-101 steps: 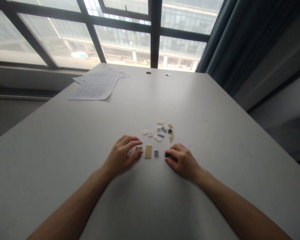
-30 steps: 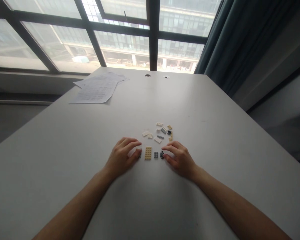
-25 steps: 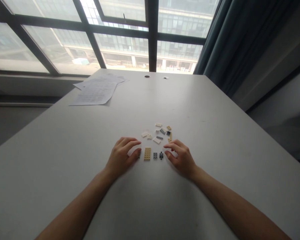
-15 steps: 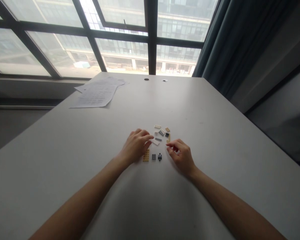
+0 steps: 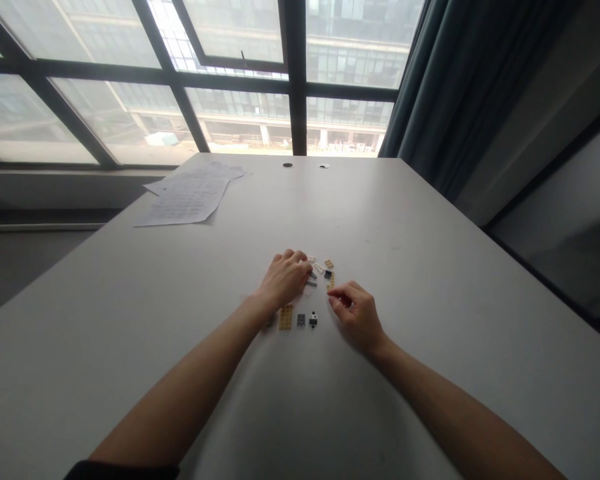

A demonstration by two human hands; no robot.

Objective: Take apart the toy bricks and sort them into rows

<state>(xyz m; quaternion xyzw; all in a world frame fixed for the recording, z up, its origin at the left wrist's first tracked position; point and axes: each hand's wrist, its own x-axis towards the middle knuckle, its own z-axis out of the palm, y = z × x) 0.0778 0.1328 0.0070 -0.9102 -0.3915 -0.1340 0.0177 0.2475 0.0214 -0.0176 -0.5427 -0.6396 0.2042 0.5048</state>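
My left hand (image 5: 286, 279) reaches over the left side of a small group of toy building bricks, fingers bent down. Its fingertips are on a small grey plate (image 5: 313, 274). A thin grey strip (image 5: 311, 285) and a pale flat tile (image 5: 308, 291) lie just below those fingers. My right hand (image 5: 357, 312) rests at the group's right side, thumb and index finger pinched together. The tips meet at the near end of a narrow tan plate (image 5: 331, 280); whether they grip it is unclear. A black piece (image 5: 327, 274) and a white plate (image 5: 319, 268) lie between the hands.
Nearer me are a wide tan plate (image 5: 285, 318), a grey brick (image 5: 301, 320) and a dark grey piece with pegs (image 5: 313, 320). A small tan plate (image 5: 329, 263) lies farther back. Printed papers (image 5: 185, 200) spread at the white table's far left, before the windows.
My left hand has moved forward and over the bricks, and the grey plate now sits apart from the white one. My right hand stays nearly in place. The view has tilted slightly.
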